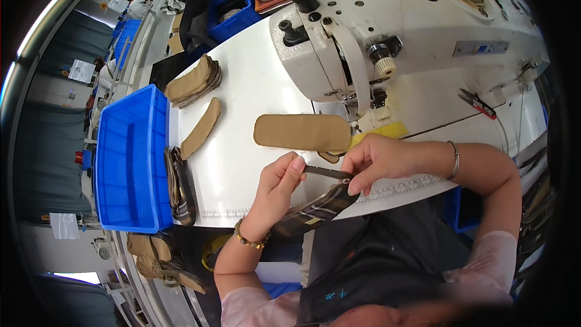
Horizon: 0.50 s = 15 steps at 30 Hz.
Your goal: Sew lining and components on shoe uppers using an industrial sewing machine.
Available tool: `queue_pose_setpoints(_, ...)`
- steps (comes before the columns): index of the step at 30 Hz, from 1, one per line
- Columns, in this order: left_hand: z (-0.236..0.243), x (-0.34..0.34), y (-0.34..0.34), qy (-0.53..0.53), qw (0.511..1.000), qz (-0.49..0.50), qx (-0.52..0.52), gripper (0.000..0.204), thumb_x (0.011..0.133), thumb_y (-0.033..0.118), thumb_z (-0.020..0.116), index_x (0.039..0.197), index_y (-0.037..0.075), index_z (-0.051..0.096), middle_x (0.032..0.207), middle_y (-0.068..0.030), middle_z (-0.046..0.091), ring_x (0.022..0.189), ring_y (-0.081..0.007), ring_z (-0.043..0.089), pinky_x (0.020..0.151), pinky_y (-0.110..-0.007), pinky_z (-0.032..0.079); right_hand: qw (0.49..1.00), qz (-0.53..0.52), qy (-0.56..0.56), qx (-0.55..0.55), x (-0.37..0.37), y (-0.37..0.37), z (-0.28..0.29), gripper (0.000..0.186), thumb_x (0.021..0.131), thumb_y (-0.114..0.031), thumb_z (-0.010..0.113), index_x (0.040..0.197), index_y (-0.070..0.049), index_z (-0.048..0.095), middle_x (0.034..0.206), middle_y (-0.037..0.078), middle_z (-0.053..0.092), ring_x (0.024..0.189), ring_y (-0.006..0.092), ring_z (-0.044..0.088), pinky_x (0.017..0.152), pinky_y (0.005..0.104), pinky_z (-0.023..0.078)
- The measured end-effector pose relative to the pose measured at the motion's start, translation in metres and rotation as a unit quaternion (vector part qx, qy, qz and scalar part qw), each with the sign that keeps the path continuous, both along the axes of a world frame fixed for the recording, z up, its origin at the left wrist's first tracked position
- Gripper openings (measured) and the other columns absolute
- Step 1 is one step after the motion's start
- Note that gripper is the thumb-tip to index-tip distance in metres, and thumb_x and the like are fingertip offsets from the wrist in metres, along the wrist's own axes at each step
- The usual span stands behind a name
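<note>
Near the front edge of the white sewing table, both hands hold a dark plaid fabric piece with a zipper (315,209). My left hand (275,186) pinches one side of the dark zipper tape between thumb and fingers. At the right end, beside the metal slider, my right hand (382,158) is closed on the same piece. The zipper stands parted between the hands, and the plaid cloth hangs toward my lap. Just beyond lies a flat tan rounded panel (301,132), with another small tan edge showing below its right end.
A white sewing machine (357,42) stands beyond my right hand, with a yellow strip (387,131) by its needle area. Red-handled thread snips (482,106) lie at right. Leftward are stacked tan pieces (192,83), a curved tan piece (202,127), folded plaid pieces (180,188) and a blue bin (134,213).
</note>
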<state>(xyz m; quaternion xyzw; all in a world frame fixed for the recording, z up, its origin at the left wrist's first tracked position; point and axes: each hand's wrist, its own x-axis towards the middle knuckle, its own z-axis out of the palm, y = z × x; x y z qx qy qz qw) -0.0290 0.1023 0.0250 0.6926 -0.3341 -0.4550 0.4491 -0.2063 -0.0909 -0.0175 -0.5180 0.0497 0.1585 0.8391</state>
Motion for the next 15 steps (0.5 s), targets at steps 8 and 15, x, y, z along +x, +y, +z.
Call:
queue_pose_setpoints(8, 0.051, -0.061, -0.003, 0.104, 0.898, -0.085, -0.419, 0.052, 0.106, 0.053, 0.034, 0.097, 0.007, 0.058, 0.089, -0.0153, 0.067, 0.083, -0.0278, 0.06, 0.077, -0.039, 0.051, 0.999, -0.035, 0.013, -0.028, 0.0, -0.006, -0.002, 0.02, 0.088, -0.013, 0.077, 0.101, -0.001, 0.068, 0.089, 0.004, 0.07, 0.076, 0.0094, 0.066, 0.067, 0.0244, 0.056)
queue_pose_setpoints(15, 0.075, -0.133, -0.042, 0.449, 0.677, -0.214, -0.543, 0.056, 0.106, 0.035, 0.027, 0.119, -0.007, 0.061, 0.122, -0.0272, 0.059, 0.107, -0.0345, 0.059, 0.103, -0.041, 0.041, 0.999, -0.04, -0.002, -0.019, 0.001, -0.012, -0.006, 0.018, 0.087, -0.009, 0.077, 0.098, 0.001, 0.067, 0.089, 0.006, 0.07, 0.074, 0.0109, 0.067, 0.068, 0.025, 0.057)
